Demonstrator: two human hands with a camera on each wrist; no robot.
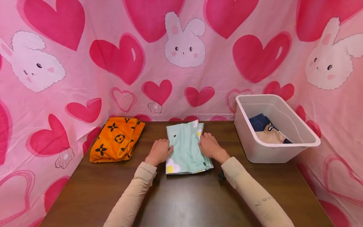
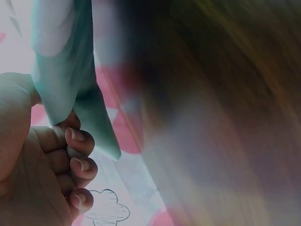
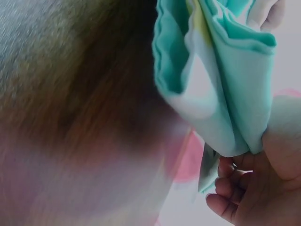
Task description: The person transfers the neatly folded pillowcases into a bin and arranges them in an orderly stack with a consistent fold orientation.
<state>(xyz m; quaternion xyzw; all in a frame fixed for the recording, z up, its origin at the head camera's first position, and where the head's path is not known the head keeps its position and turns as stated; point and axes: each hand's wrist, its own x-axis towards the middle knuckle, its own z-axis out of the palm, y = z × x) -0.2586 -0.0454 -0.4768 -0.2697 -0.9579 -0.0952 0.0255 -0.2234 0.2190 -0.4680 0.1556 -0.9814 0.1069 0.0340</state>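
A mint-green cloth [image 1: 184, 148] with white and yellow flowers is folded into a layered rectangle over the middle of the brown table. At its left edge, my left hand [image 1: 160, 151] pinches the fabric between thumb and curled fingers. My right hand [image 1: 210, 145] grips the opposite edge. The left wrist view has the cloth's edge [image 2: 61, 70] hanging down between thumb and fingers [image 2: 82, 165]. In the right wrist view, several folded layers [image 3: 240, 84] come down into the right hand's thumb and curled fingers [image 3: 230, 188].
An orange folded cloth [image 1: 116, 138] with black motifs lies at the table's back left. At the back right stands a white plastic bin [image 1: 272, 154] holding dark blue [image 1: 258, 122] and beige fabric [image 1: 269, 135]. Pink heart-and-rabbit curtains [image 1: 184, 75] surround the brown table [image 1: 181, 198].
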